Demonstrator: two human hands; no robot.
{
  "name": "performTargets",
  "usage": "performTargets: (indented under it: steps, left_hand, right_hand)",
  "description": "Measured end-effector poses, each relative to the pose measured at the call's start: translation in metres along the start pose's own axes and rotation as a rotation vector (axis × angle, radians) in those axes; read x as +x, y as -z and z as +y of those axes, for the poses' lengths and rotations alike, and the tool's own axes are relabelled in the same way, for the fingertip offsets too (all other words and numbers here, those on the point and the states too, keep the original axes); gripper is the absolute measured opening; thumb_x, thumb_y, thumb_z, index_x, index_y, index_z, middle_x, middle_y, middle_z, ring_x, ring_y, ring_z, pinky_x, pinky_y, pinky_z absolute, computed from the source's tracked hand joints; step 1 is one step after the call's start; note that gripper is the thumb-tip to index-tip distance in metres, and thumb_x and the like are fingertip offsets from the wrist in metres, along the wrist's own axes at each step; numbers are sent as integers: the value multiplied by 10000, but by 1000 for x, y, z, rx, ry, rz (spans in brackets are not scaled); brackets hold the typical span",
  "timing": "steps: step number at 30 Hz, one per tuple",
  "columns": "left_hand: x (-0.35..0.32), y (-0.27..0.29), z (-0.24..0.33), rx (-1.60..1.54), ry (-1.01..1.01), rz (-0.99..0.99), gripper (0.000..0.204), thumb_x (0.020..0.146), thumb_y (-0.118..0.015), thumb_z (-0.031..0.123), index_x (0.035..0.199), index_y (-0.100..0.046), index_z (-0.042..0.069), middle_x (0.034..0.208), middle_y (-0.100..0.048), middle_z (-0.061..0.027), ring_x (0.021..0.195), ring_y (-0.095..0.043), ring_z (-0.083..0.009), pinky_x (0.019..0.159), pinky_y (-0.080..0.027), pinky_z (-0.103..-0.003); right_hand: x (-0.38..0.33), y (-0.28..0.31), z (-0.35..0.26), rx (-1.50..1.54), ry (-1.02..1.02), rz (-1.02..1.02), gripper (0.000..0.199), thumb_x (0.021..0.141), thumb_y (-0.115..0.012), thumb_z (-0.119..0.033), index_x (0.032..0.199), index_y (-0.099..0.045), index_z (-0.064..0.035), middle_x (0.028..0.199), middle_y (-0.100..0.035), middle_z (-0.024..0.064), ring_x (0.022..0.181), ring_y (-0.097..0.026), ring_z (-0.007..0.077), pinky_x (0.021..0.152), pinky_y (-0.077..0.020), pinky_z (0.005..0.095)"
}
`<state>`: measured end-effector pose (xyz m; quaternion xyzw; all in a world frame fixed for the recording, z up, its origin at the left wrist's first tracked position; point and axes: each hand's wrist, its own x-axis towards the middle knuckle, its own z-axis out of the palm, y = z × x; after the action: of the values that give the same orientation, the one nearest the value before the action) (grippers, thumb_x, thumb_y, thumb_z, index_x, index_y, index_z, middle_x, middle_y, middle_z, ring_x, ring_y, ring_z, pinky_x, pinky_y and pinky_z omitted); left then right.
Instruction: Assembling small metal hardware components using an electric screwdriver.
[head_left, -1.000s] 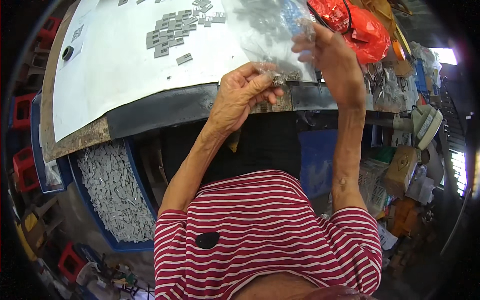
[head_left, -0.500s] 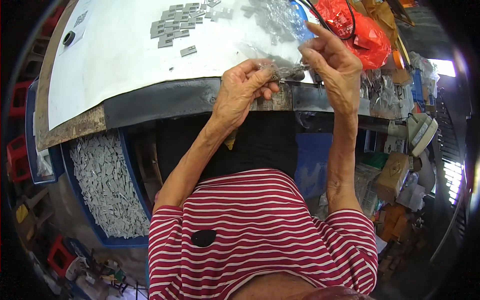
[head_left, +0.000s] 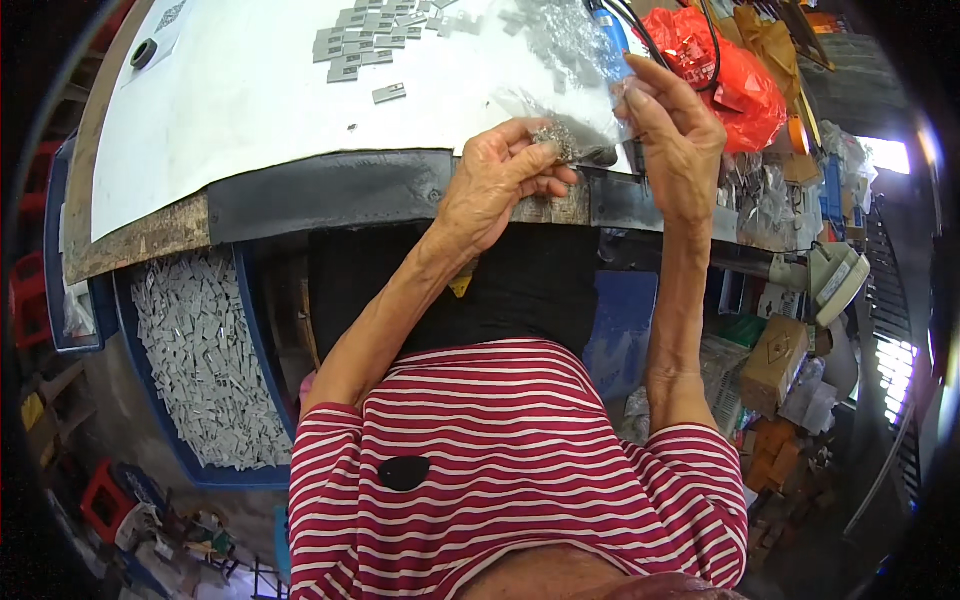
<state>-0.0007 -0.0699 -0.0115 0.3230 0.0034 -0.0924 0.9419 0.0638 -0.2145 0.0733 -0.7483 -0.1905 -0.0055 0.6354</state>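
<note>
Over the table's near edge, my left hand (head_left: pixel 492 182) is closed on a clear plastic bag (head_left: pixel 592 122) with small metal-looking bits bunched inside by the thumb. My right hand (head_left: pixel 684 150) pinches the bag's film on the right, its fingers bent and the forearm upright. Film stretches between the two hands. Flat grey rectangular pieces (head_left: pixel 372 38) lie grouped on the white table sheet (head_left: pixel 250 110), beyond the left hand. One such piece (head_left: pixel 389 93) sits apart, nearer to me. More grey pieces show hazily through or beside clear plastic farther back.
A red plastic bag (head_left: pixel 735 95) and black cables (head_left: pixel 716 50) lie at the right. On the left sheet stands a black ring (head_left: pixel 144 54). Below the table, a blue bin (head_left: pixel 180 440) holds many grey pieces. Boxes and a cardboard carton (head_left: pixel 773 352) crowd the right.
The plastic between my hands looks more spread out than before. My left hand has moved slightly right, and my right hand's fingers have come a little lower. The view has shifted slightly.
</note>
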Motion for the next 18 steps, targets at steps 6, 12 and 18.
performTargets:
  steps: [6, 12, 18]
  left_hand:
    - [3, -8, 0, -127, 11, 50, 270, 864, -533, 112, 1056, -492, -74, 875, -608, -149, 713, -616, -191, 661, -522, -281]
    - [6, -7, -1, -179, 52, 50, 264, 899, -458, 112, 1074, -461, -86, 943, -584, -200, 777, -615, -222, 704, -530, -302]
    - [11, -7, 2, -284, 67, 35, 249, 900, -456, 118, 1038, -468, -90, 956, -574, -218, 807, -613, -248, 714, -528, -326]
  right_hand:
    - [-4, -5, 14, -265, -68, -22, 334, 829, -601, -220, 1074, -576, 6, 743, -579, 30, 685, -558, 96, 572, -430, 213]
    - [-4, -8, 21, -189, -123, -21, 188, 826, -596, -102, 960, -594, 30, 715, -587, 18, 612, -532, 55, 515, -402, 182]
    - [3, -15, 14, -256, -59, 51, 132, 816, -596, -78, 895, -608, 27, 680, -587, 8, 569, -533, 57, 505, -413, 180]
